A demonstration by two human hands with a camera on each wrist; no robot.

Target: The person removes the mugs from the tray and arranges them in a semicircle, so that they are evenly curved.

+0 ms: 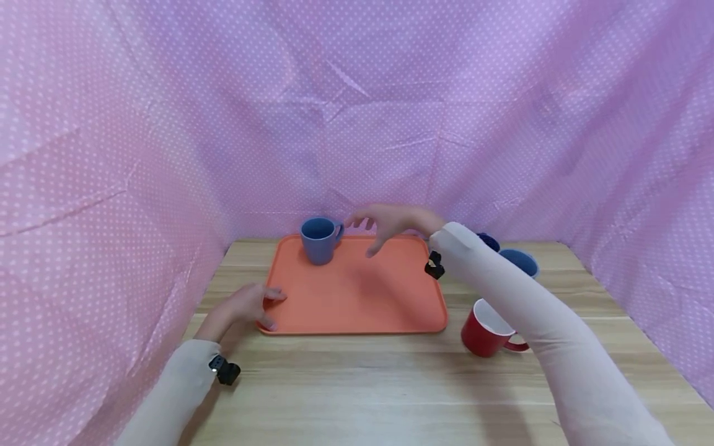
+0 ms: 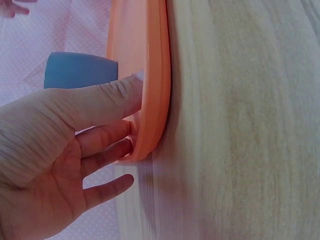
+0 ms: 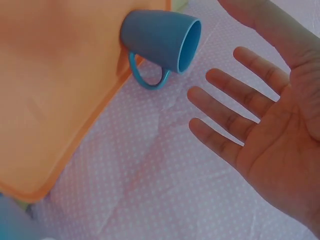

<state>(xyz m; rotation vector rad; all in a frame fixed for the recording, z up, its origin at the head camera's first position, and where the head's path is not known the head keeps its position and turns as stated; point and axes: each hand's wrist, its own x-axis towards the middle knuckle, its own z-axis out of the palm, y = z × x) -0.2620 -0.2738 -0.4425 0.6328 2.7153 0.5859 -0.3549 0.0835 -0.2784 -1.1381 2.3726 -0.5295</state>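
A blue-grey mug (image 1: 319,244) stands upright on the back left of an orange tray (image 1: 346,303), its handle toward the right. My right hand (image 1: 393,221) is held above the tray's back edge, just right of that mug. Its fingers are spread and nothing is in them; the right wrist view shows the palm (image 3: 280,145) apart from the mug (image 3: 155,37). At the tray's front left corner rests my left hand (image 1: 251,305), thumb and some fingers touching the tray near its rim. In the left wrist view, the little finger of the left hand (image 2: 55,145) is off the tray.
Right of the tray, a red mug (image 1: 481,334) with a white inside stands on the wooden table (image 1: 346,384). Behind it are a blue mug (image 1: 520,260) and a dark blue item (image 1: 489,241), both partly hidden by my right sleeve. Pink dotted cloth (image 1: 357,124) surrounds the table's back and sides.
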